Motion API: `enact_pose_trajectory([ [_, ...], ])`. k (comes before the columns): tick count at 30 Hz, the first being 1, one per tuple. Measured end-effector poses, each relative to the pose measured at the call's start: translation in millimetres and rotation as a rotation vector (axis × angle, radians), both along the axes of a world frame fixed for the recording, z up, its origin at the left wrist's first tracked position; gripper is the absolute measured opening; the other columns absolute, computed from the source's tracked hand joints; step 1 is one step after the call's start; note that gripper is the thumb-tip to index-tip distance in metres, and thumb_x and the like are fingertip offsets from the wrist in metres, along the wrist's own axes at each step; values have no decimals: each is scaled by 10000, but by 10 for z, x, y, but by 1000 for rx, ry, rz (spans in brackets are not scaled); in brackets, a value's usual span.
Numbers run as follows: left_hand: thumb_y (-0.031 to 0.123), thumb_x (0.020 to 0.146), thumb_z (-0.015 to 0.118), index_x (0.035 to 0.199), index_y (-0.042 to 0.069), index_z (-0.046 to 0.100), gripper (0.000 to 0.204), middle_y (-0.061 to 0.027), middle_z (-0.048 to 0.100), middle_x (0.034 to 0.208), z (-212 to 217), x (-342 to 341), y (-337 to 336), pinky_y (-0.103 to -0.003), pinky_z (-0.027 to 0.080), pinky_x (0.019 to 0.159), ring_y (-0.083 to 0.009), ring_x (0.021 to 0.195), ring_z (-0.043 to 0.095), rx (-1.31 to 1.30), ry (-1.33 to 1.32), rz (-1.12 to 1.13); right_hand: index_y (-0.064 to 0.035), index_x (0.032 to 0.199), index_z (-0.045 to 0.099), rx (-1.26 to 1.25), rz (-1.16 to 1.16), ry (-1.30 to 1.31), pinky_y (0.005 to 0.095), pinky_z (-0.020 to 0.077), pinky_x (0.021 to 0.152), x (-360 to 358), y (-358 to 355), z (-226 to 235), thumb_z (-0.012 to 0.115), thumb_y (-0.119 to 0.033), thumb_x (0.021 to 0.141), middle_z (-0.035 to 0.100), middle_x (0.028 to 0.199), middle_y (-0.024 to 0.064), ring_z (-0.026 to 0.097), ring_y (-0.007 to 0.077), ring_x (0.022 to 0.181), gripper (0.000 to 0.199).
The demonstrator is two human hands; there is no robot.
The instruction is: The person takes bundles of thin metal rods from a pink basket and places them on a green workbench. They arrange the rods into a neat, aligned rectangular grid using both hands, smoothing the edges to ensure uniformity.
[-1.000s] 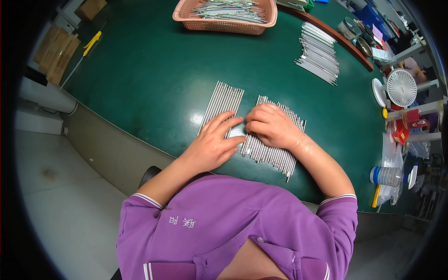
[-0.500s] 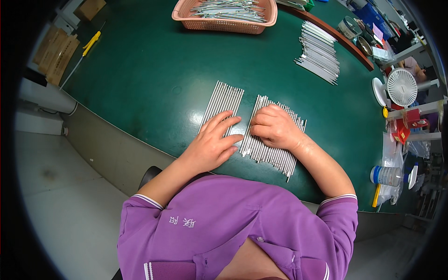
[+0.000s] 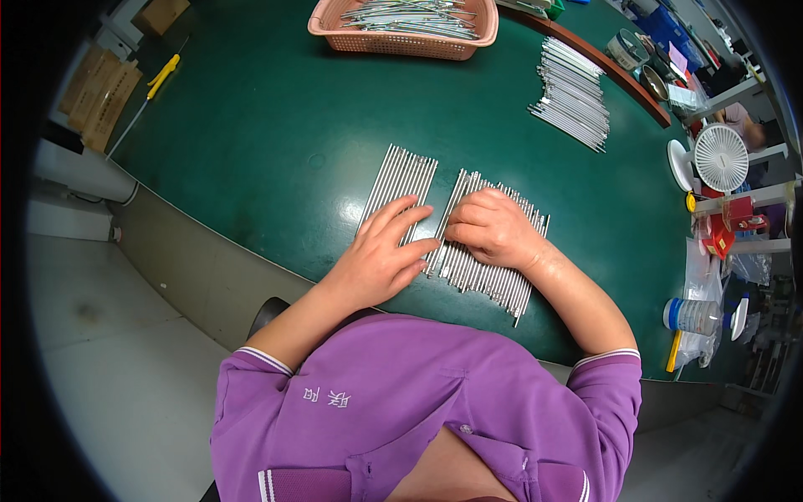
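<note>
Two rows of thin silvery metal rods lie side by side on the green table. My left hand (image 3: 381, 255) rests over the lower part of the left row (image 3: 401, 171), its fingers spread apart. The tips of its lower fingers reach the gap between the rows. Over the right row (image 3: 489, 280), my right hand (image 3: 495, 227) is closed, fingertips pinched on a metal rod (image 3: 452, 205) at the row's left edge. The palm hides the middle of that row. Uneven rod ends show above and below it.
A pink basket (image 3: 401, 43) of loose rods stands at the far edge. Another row of rods (image 3: 573, 92) lies far right, beside a curved brown strip (image 3: 619, 75). A yellow-handled screwdriver (image 3: 164, 77) is far left. A white fan (image 3: 719, 157) and bottle (image 3: 693, 315) stand right.
My right hand has shifted slightly left, and the rod at the right row's left edge has slid toward my left hand. My left hand has barely moved.
</note>
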State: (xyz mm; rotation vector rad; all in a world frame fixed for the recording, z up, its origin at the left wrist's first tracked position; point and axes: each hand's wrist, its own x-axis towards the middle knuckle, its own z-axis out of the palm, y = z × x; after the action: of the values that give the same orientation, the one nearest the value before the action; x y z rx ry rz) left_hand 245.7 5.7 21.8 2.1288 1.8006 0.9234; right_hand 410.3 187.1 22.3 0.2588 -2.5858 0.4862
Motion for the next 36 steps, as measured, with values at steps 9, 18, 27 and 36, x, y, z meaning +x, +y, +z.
enact_pose_trajectory([
  [9,161,746,755,1036,140,714,294,-108,526,1361,-19,-107,97,-498,396,1052,-346,1322,444,75,91,-101,-113,831,639,-5,-6,-30,371,480,761,-14,-18,16,682,-98,734,619,896,9,609,219,893,107],
  [18,151,739,752,1034,121,690,302,-106,533,1354,74,-129,104,-512,408,1054,-347,1306,457,107,266,-149,-112,840,633,-20,-6,-71,369,459,800,-15,-19,13,684,-106,747,598,885,12,586,219,908,105],
  [27,149,772,744,982,85,661,234,-134,518,1335,159,-88,125,-508,403,1048,-363,1308,447,5,248,-120,-117,889,649,-88,-38,-120,399,455,856,111,-23,15,663,-93,784,626,980,25,592,239,995,108],
  [36,171,825,735,1196,-21,544,459,-203,508,1300,142,477,166,-459,406,1035,-396,1211,477,-79,53,-7,-101,1088,650,-166,-187,-135,413,411,1013,505,-7,181,599,-28,805,629,1130,58,545,259,1179,297],
])
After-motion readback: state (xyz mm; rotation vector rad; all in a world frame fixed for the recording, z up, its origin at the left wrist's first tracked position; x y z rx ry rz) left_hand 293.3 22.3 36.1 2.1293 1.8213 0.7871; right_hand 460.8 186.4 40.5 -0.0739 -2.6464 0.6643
